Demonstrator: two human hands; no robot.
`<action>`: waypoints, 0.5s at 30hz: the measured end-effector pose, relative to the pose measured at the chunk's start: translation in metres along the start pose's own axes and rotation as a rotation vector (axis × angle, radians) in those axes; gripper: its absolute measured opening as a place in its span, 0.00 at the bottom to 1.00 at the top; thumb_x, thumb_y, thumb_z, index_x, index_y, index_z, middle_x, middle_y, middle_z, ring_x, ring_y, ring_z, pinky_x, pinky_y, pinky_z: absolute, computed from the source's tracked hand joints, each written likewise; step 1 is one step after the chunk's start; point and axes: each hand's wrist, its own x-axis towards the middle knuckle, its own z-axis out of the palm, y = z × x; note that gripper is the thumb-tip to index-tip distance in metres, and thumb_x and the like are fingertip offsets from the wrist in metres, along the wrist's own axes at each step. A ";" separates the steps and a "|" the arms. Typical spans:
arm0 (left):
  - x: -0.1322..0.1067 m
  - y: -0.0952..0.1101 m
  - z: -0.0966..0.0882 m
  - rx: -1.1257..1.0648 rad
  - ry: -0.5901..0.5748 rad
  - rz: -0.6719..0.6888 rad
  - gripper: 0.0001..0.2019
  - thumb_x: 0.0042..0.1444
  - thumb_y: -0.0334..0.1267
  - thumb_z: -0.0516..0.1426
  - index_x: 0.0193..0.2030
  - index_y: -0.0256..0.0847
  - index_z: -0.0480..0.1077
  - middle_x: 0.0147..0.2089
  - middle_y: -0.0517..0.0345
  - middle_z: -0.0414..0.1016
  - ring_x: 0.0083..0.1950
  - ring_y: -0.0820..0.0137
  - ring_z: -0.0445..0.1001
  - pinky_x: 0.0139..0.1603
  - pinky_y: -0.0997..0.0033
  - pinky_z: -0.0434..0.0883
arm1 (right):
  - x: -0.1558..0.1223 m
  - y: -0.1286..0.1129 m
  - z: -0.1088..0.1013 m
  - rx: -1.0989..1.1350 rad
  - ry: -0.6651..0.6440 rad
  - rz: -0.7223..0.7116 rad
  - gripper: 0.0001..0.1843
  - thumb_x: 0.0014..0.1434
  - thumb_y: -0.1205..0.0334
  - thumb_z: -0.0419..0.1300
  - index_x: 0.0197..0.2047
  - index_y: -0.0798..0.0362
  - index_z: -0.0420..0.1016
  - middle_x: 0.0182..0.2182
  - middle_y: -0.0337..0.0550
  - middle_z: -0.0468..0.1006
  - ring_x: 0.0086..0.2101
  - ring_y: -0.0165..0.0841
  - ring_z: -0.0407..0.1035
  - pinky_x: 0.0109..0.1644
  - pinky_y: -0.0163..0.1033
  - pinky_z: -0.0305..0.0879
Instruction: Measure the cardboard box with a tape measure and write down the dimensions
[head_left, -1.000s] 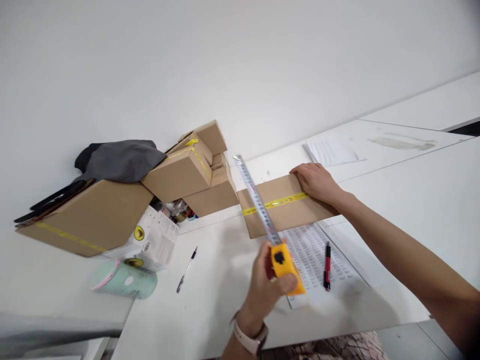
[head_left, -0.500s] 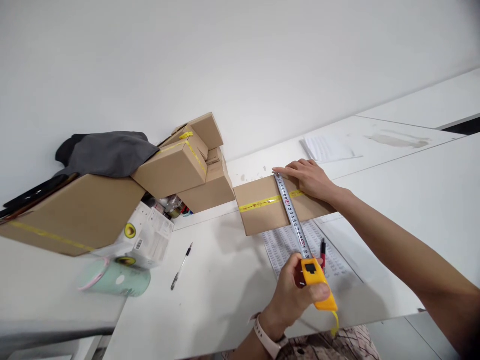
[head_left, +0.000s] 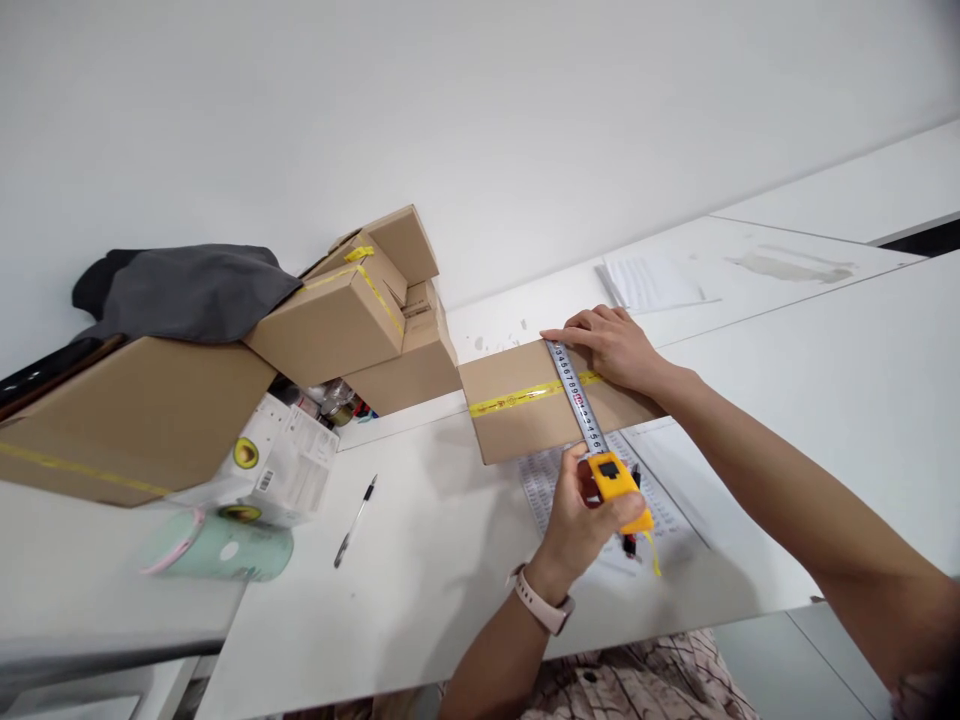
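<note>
My left hand (head_left: pixel 576 520) is closed around the yellow case of a tape measure (head_left: pixel 622 495), just off the near edge of a cardboard box (head_left: pixel 525 432). The metal blade runs out across the box top, over its yellow tape strip. At the far edge, my right hand (head_left: pixel 619 352) lies on the box, its fingers holding the blade's end there. The thumb is mostly hidden. A printed sheet (head_left: pixel 534 485) lies partly beneath the box, and a red and black pen (head_left: pixel 630 546) on it is half covered by the case.
Stacked cardboard boxes (head_left: pixel 330 330) stand at the left, with a dark grey cloth (head_left: pixel 195 290) on top. Beside them are a white carton with avocado pictures (head_left: pixel 292 460) and a mint green cylinder (head_left: pixel 225 548). A pen (head_left: pixel 355 522) and white papers (head_left: pixel 652 282) lie on the white table (head_left: pixel 420 580).
My left hand has brought the tape case closer to the box, so less blade shows between them. My right hand stays at the far edge. The view has shifted slightly.
</note>
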 end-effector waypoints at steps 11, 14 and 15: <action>0.006 -0.006 0.007 -0.025 0.033 0.070 0.30 0.46 0.48 0.73 0.52 0.41 0.69 0.47 0.54 0.76 0.42 0.69 0.73 0.43 0.69 0.75 | -0.003 -0.003 0.000 0.018 0.067 -0.016 0.31 0.65 0.75 0.47 0.61 0.40 0.78 0.46 0.48 0.80 0.43 0.42 0.64 0.45 0.47 0.55; 0.007 -0.007 0.007 -0.024 0.041 0.070 0.30 0.46 0.48 0.73 0.52 0.41 0.69 0.48 0.54 0.76 0.43 0.69 0.73 0.43 0.68 0.76 | -0.003 -0.004 -0.001 0.018 0.055 -0.011 0.32 0.64 0.75 0.48 0.62 0.40 0.78 0.46 0.48 0.80 0.43 0.42 0.64 0.45 0.47 0.55; 0.007 -0.007 0.007 -0.025 0.042 0.070 0.30 0.46 0.47 0.73 0.53 0.41 0.69 0.48 0.54 0.76 0.43 0.69 0.73 0.43 0.68 0.76 | -0.003 -0.004 -0.001 0.017 0.053 -0.009 0.32 0.64 0.75 0.48 0.62 0.39 0.78 0.46 0.48 0.80 0.43 0.42 0.64 0.46 0.47 0.55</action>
